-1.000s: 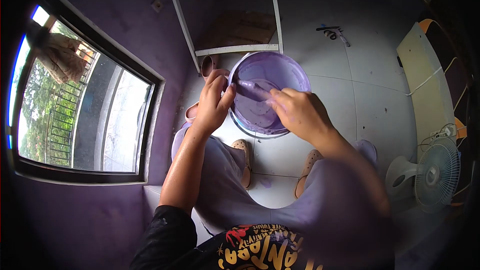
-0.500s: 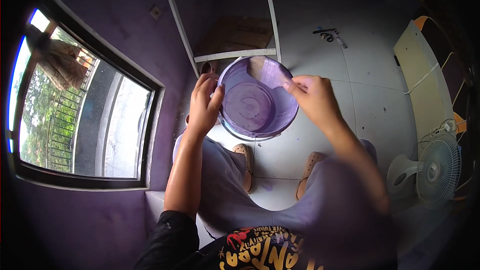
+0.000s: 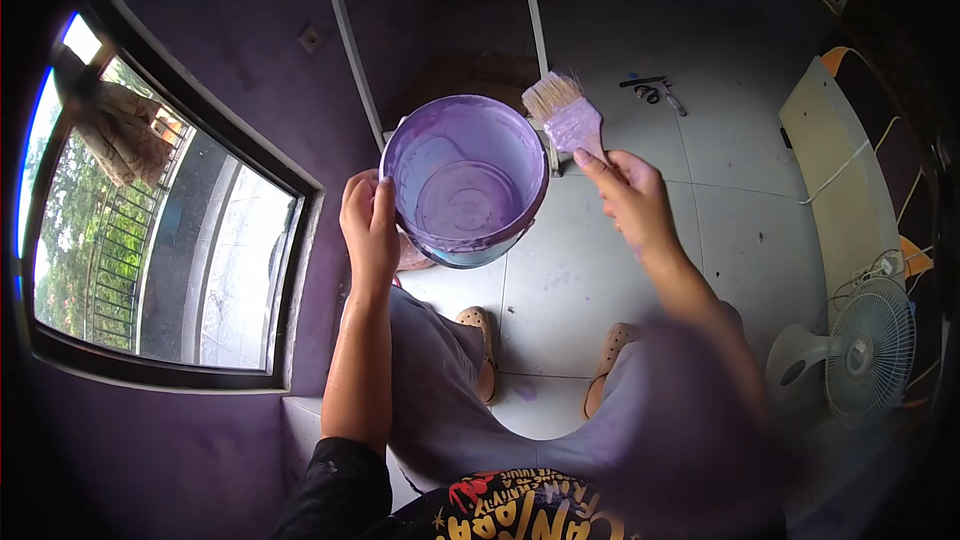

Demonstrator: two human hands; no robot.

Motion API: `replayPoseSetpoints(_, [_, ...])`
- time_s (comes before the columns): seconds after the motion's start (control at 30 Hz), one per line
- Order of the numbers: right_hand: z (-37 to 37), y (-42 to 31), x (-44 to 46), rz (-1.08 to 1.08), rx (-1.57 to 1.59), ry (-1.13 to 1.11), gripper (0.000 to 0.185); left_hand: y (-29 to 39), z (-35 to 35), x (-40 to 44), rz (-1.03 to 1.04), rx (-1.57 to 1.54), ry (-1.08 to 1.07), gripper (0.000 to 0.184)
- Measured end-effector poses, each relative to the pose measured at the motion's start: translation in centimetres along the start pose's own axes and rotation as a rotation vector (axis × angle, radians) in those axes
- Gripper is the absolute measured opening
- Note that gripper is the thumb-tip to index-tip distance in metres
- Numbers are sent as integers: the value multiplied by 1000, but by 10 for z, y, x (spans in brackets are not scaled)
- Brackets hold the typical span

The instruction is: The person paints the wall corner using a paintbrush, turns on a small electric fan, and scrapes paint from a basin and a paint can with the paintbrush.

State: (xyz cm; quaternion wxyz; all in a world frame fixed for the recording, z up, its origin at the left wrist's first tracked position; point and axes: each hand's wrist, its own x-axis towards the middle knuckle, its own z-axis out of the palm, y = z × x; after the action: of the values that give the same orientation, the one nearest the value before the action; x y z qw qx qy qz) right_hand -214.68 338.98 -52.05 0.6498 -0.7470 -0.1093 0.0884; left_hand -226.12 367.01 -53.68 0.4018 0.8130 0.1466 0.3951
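Observation:
My left hand (image 3: 369,212) grips the left rim of a paint bucket (image 3: 515,165), thumb over the edge. The bucket is tilted so its inside faces me, with purple paint smeared on the walls and a thin layer at the bottom. In my right hand (image 3: 632,192) is a paintbrush (image 3: 574,120), held by its handle to the right of the bucket and apart from it. Its bristles point up and left; purple paint coats the ferrule area, while the bristle tips look pale.
A ladder (image 3: 345,35) stands ahead by the purple wall. Scissors and other small tools (image 3: 655,92) lie on the tiled floor (image 3: 640,270). To the right are a white fan (image 3: 865,350) and a pale panel (image 3: 815,145). A window (image 3: 170,220) is at left.
The brush has come out of the bucket and moved right, its bristles now turned up. The bucket has shifted left and a little up with my left hand.

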Motion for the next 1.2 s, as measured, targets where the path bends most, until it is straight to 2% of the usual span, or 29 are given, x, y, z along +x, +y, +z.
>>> replayPoseSetpoints(0.07, [12, 8, -2, 73, 80, 8, 52, 4, 1, -5, -39, -1, -16, 27])
replayPoseSetpoints(0.1, [16, 13, 0, 37, 126, -53, 51, 4, 2, -6, -35, -22, -23, 27])
replayPoseSetpoints(0.17, [18, 18, 2, 117, 143, -128, 45, 6, 6, -8, -25, -65, -38, 28])
replayPoseSetpoints(0.2, [18, 15, 0, 174, 250, -155, 31, 12, 10, -11, -95, -196, -39, 22])
replayPoseSetpoints(0.3, [12, 30, 8, 273, 486, -216, 18, 17, 12, -11, 48, -155, -147, 27])
replayPoseSetpoints(0.33, [8, 34, 12, 294, 473, -192, 14, 19, 14, -14, 11, -176, -159, 30])
replayPoseSetpoints(0.43, [3, 25, 10, 181, 393, -146, 18, 40, 12, -19, -17, -167, -268, 26])
replayPoseSetpoints(0.53, [-3, 21, 11, 122, 407, -105, 21, 26, 15, -20, 51, -455, -260, 24])
replayPoseSetpoints(0.63, [-11, 19, 13, 77, 445, -41, 21, 39, 17, -18, -76, -644, -65, 33])
replayPoseSetpoints(0.7, [-14, 17, 13, 44, 486, 11, 22, 23, 21, -16, -248, -602, 59, 53])
replayPoseSetpoints(0.77, [-15, 14, 10, 31, 515, 52, 25, 13, 24, -15, -680, -692, 63, 67])
replayPoseSetpoints(0.8, [-15, 14, 8, 23, 541, 58, 27, 30, 24, -17, -859, -712, 3, 74])
replayPoseSetpoints(0.83, [-12, 14, 7, 14, 570, 59, 28, 13, 26, -20, -980, -818, -93, 80])
replayPoseSetpoints(0.9, [-7, 13, 5, 5, 616, 124, 39, 15, 35, -30, -1233, -853, -82, 91])
replayPoseSetpoints(0.97, [-4, 7, -1, 1, 643, 144, 38, 26, 46, -39, -1194, -787, -50, 93])
replayPoseSetpoints(1.03, [0, 8, -2, -4, 605, 176, 39, 34, 54, -50, -880, -699, -62, 89])
replayPoseSetpoints(1.07, [2, 10, -2, -8, 577, 206, 40, 35, 54, -51, -676, -684, -144, 83])
replayPoseSetpoints(1.17, [9, 8, -8, -33, 526, 323, 44, 34, 50, -50, -532, -664, -264, 83])
replayPoseSetpoints(1.2, [10, 8, -10, -41, 524, 315, 45, 36, 46, -48, -522, -699, -344, 88])
